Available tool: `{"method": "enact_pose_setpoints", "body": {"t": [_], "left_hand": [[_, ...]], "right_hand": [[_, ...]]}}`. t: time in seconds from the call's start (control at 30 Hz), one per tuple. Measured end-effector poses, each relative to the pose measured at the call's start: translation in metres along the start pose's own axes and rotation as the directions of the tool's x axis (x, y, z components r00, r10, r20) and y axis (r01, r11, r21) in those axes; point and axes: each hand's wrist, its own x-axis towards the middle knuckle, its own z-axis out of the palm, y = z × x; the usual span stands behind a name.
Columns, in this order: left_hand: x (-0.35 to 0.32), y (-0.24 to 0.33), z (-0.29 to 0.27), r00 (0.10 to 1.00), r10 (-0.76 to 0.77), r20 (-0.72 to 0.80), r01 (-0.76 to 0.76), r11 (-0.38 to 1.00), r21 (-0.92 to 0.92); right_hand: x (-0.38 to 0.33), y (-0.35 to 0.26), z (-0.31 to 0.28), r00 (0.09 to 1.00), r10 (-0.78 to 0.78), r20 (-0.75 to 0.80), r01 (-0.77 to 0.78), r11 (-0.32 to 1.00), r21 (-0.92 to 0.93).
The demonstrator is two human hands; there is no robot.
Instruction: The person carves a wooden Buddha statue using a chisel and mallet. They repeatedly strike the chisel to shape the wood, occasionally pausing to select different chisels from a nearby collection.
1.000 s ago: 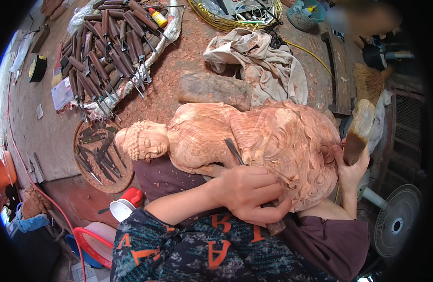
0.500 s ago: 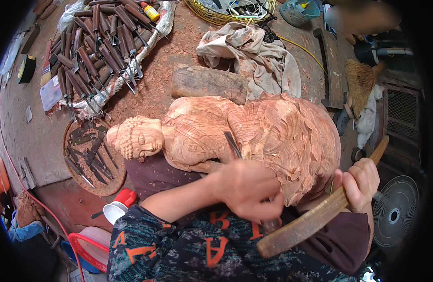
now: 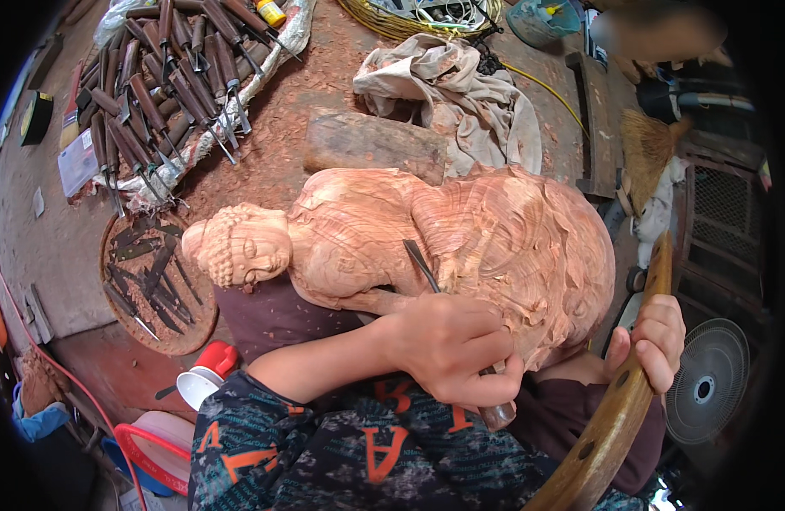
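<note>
A carved wooden Buddha statue lies on its back across my lap and the bench edge, its curly-haired head to the left and its draped lower body to the right. My left hand is wrapped round a chisel. The blade's tip points up and left, against or just over the carved folds at the waist; I cannot tell if it touches. The butt of its brown handle shows below my fingers. My right hand grips a long, slightly curved wooden bat with dark holes, held upright to the right, apart from the chisel.
Wooden-handled chisels are heaped on a pale sack at the far left. Small dark blades lie in a round tray. Behind the statue are a wood block and a crumpled cloth. A fan stands at right.
The bat has swung from a slant near the chisel's butt to a steeper angle, away to the right. My left hand stays on the chisel. The whole view has shifted slightly.
</note>
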Motion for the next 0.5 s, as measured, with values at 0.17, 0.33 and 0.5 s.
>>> {"method": "enact_pose_setpoints", "body": {"t": [0.17,0.33,0.5], "left_hand": [[-0.0016,-0.0003,-0.0001,1.0,0.012,0.013,-0.012,1.0,0.004],[-0.0024,-0.0023,0.0009,0.999,0.034,-0.036,-0.034,0.999,-0.01],[-0.0032,-0.0035,0.0039,0.997,0.03,-0.074,-0.029,1.0,0.003]], "right_hand": [[-0.0001,-0.0008,0.0038,0.999,-0.034,0.009,0.034,0.999,0.027],[-0.0005,0.0002,0.0039,0.998,-0.065,0.01,0.065,0.997,0.039],[-0.0042,0.0001,0.003,1.0,-0.021,0.017,0.019,0.998,0.06]]}}
